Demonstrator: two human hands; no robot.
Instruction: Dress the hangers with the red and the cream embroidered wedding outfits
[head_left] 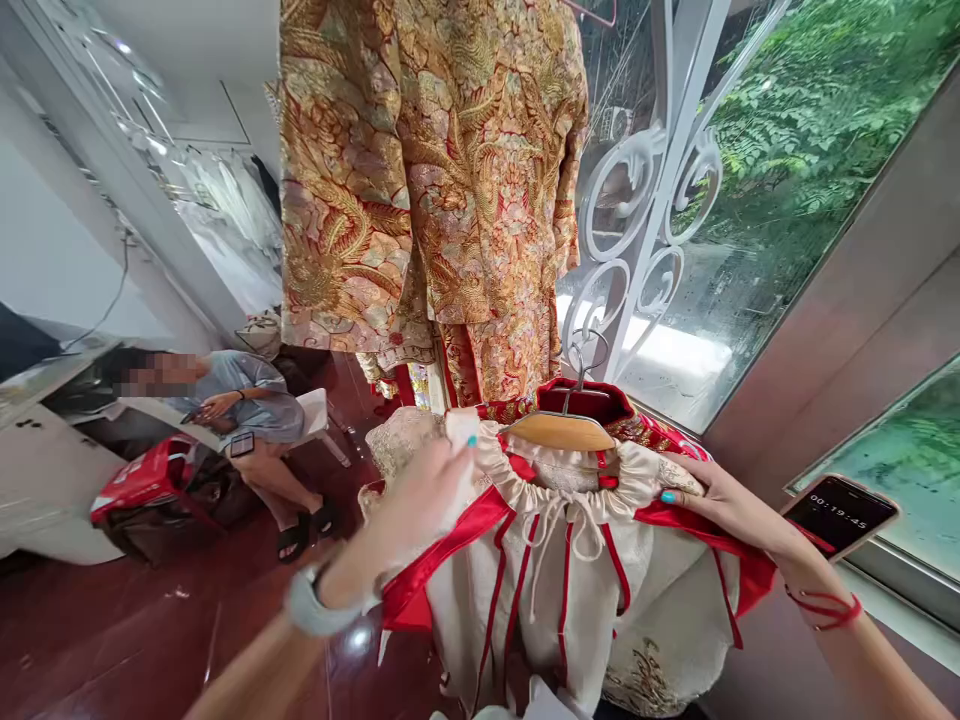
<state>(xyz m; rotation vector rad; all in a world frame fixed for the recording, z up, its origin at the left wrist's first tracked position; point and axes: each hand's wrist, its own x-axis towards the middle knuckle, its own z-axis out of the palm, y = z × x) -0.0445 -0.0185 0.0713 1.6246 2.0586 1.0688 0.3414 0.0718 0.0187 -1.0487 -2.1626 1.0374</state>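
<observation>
Since the cream drawstring cover [570, 580] is held up only at its gathered, red-trimmed neck, I'd judge a slip there to be the main risk; it sits front and centre, bunched around the wooden hanger [559, 432], below the gold embroidered jacket [450, 180] hanging above. The left hand [424, 495] has its grip closed on the ruffled edge at the near shoulder; the right hand [724, 500] lies flat on the far shoulder, fingers spread and clamped on nothing. If the left grip loosened, the neck could slide off the hanger's end and the cloth drop to the dark red floor [150, 620]; a hard tug might also snag the loose cord or swing the hanger into the jacket's hem. The phone [840, 515], propped by the window just beside the right wrist, looks easy to knock with an elbow.

By count: one cover; one hanger; one hanging jacket; two hands; one phone; one seated person [247, 410] well apart at the left; one red bag [139, 480] beside them.
</observation>
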